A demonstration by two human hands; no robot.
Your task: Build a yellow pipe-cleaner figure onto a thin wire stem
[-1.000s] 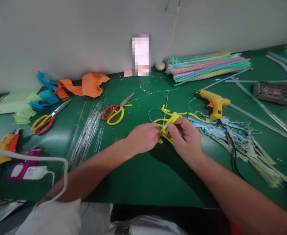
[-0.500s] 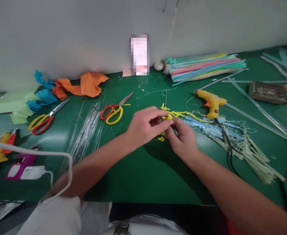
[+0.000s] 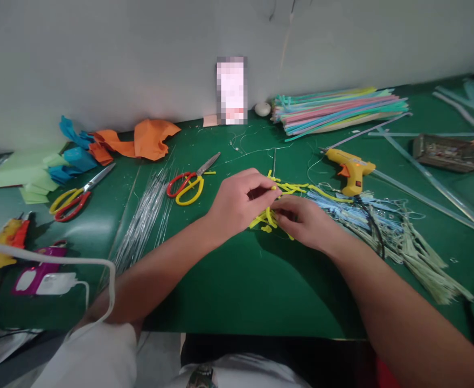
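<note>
A tangle of yellow strips lies on the green table at mid-centre. My left hand is curled over its left side, thumb and fingers pinching some of the yellow strips. My right hand lies low on the table beside it, palm down, fingers closed on the lower strands of the same bundle. The two hands touch at the fingertips.
A yellow glue gun with a black cord stands right of the hands, over blue and pale green tassels. Red-yellow scissors and thin wires lie left. A second pair of scissors, coloured paper scraps, bundled straws.
The yellow bundle has come down from above the table onto it. My left hand shifted right over it; my right hand lowered and flattened onto the strands.
</note>
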